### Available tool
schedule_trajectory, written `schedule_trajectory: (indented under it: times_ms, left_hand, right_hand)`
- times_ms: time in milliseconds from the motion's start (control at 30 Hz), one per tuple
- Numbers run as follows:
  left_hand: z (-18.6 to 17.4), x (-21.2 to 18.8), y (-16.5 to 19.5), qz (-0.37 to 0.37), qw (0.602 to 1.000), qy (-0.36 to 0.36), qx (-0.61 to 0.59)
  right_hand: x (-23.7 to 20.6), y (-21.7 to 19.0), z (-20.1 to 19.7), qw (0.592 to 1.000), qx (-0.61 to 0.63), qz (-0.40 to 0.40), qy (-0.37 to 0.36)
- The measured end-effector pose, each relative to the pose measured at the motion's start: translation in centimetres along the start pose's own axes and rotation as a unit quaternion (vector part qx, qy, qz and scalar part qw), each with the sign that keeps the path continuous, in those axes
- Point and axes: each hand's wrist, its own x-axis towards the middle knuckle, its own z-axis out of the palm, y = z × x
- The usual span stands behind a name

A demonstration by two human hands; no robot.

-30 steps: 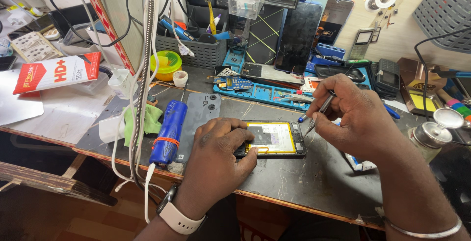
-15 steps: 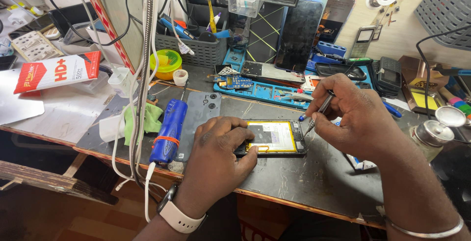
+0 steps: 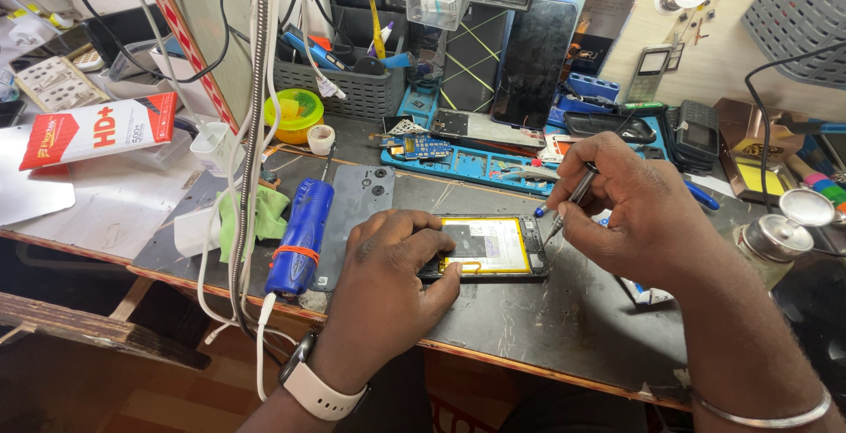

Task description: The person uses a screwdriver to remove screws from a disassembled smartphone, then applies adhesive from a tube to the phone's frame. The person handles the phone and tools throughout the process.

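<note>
An opened phone with a yellow-edged battery lies on the dark workbench. My left hand, with a white watch on its wrist, presses down on the phone's left end. My right hand holds a thin metal screwdriver like a pen, its tip touching the phone's right end. The phone's grey back cover lies flat just left of my left hand.
A blue cylindrical tool with white cables lies left of the cover, beside a green cloth. A blue parts mat, phone screens, a grey basket and a metal can crowd the back and right.
Both hands stay on the phone. The screwdriver tip shifts only slightly at the phone's right end.
</note>
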Motion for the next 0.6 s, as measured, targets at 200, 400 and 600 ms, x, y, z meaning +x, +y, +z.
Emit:
schedule_trajectory:
  times_ms: [200, 400, 600]
  left_hand:
    - [-0.1, 0.0, 0.1, 0.003, 1.0, 0.003, 0.006]
    - [-0.1, 0.0, 0.0, 0.012, 1.0, 0.008, 0.004]
    - [-0.1, 0.0, 0.0, 0.014, 1.0, 0.019, 0.001]
  right_hand:
    - [0.0, 0.0, 0.1, 1.0, 0.003, 0.005, -0.006]
    - [-0.1, 0.8, 0.3, 0.999, 0.017, -0.03, -0.002]
    - [-0.6, 0.6, 0.7, 0.998, -0.059, -0.03, 0.021]
